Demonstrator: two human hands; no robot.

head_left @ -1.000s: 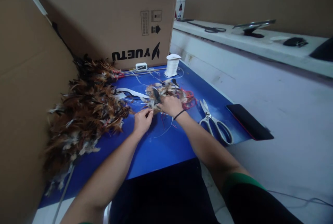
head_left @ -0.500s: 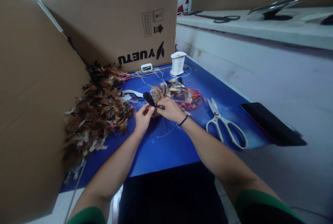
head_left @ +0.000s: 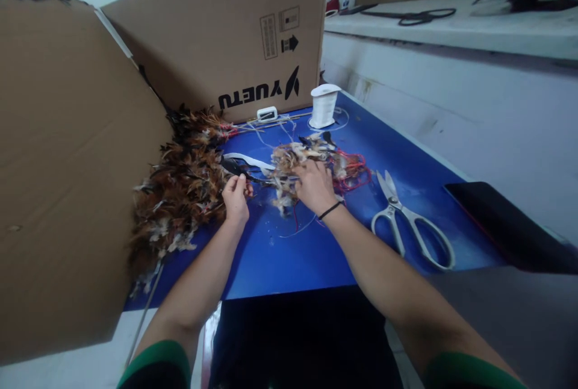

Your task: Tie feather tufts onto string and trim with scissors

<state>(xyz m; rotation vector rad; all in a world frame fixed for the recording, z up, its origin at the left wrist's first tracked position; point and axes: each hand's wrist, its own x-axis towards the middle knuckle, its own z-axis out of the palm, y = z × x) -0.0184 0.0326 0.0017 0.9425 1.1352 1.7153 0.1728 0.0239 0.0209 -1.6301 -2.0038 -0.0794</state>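
My left hand is closed in a pinch on a thin dark stem with a black rounded tip, above the blue table. My right hand rests on a loose pile of brown and cream feathers, its fingers bent down into them; what they touch is hidden. Red strings lie at the pile's right side. A white strap lies behind the black tip. To the left of my left hand is a big heap of brown feathers.
Silver scissors lie right of my right hand, and a black flat object sits at the right edge. A white spool stands behind. Cardboard walls the left and back.
My hands, together before, are now apart. My left hand has moved away with the black-tipped stem, and my right hand has gone onto the feather pile. The view has shifted.
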